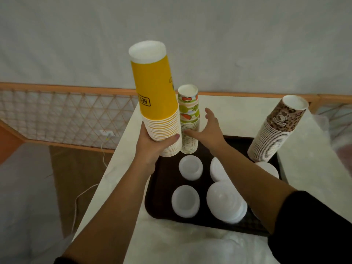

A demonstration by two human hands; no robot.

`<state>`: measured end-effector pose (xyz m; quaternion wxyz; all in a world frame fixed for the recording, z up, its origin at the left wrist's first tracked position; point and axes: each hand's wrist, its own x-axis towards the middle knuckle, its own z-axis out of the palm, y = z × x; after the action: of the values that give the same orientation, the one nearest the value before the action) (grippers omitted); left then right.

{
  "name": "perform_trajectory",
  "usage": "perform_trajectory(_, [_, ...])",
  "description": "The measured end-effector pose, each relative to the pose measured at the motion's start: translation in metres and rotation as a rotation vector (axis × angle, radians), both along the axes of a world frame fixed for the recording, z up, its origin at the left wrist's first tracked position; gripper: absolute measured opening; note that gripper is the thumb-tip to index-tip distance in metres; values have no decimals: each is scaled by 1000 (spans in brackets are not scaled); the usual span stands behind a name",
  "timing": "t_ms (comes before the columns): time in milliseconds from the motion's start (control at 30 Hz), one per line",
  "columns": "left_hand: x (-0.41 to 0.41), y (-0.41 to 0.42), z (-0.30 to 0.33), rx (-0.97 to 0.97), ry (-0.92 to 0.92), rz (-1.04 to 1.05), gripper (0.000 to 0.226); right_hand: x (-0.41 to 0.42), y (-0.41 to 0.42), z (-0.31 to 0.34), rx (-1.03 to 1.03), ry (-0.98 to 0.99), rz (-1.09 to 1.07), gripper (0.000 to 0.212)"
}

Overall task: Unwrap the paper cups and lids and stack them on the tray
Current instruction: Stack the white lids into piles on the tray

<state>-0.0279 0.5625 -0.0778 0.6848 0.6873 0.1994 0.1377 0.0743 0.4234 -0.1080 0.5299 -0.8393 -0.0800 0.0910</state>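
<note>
1. Far left, a wood-framed lattice panel (57, 115) runs along the pale wall (190, 35), with a white socket (107, 133) behind it and a white cable (76, 204) trailing down over the brown floor (76, 168).
2. The white table (122, 168) carries a dark tray (162, 187) that fills most of its width.
3. The left hand (152, 147) grips the lower part of the yellow cup stack (158, 100), thumb wrapped across its front; the stack stands upside down at the tray's far left corner, leaning slightly left.
4. Just beside it on the right stands the fruit-print cup stack (189, 119), also upside down.
5. The right hand (209, 130) is spread with straight fingers next to the fruit-print stack, holding nothing; whether it touches is unclear.
6. White lid piles (190, 167) sit on the tray's near half.
7. At the tray's far right corner the leopard-print cup stack (276, 130) leans right.
</note>
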Motion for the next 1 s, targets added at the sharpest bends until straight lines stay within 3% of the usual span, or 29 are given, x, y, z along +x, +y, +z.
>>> perform_trajectory(100, [11, 12, -17, 32, 21, 15, 82, 5, 20, -16, 58, -58, 22, 100])
perform_trajectory(367, [40, 15, -55, -8, 55, 1, 85, 18, 25, -38, 115, -63, -49, 82])
perform_trajectory(467, [52, 13, -67, 31, 60, -39, 92, 22, 12, -39, 68, -90, -91, 81])
perform_trajectory(600, [68, 8, -80, 50, 84, -64, 77, 25, -21, -38, 44, -63, -173, 79])
perform_trajectory(1000, [91, -10, -108, 112, 139, -69, 89, 26, -73, -38, 61, -45, -264, 79])
